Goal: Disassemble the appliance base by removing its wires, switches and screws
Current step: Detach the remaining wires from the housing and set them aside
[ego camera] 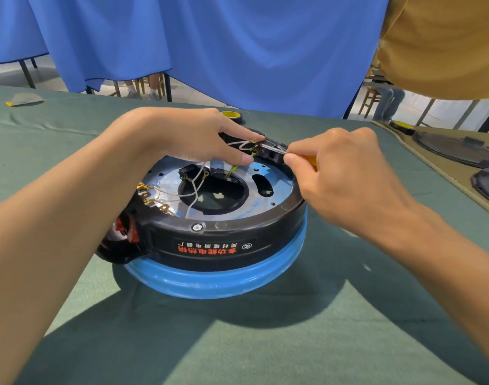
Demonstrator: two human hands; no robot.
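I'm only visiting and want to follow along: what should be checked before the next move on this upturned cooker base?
1. Base steady: ok. The cooker base sits flat on the green cloth.
2. Tool gripped: ok. The right hand holds the orange-handled tool.
3. Tip on target: cannot tell. It reaches the black plug block, but the contact spot is hidden.
4. Wires held: ok. The left hand pinches the white wires beside the block.
5. Wires freed: not ok. They run to the block's terminals.
6. Front screw out: not ok. It sits in the rim.
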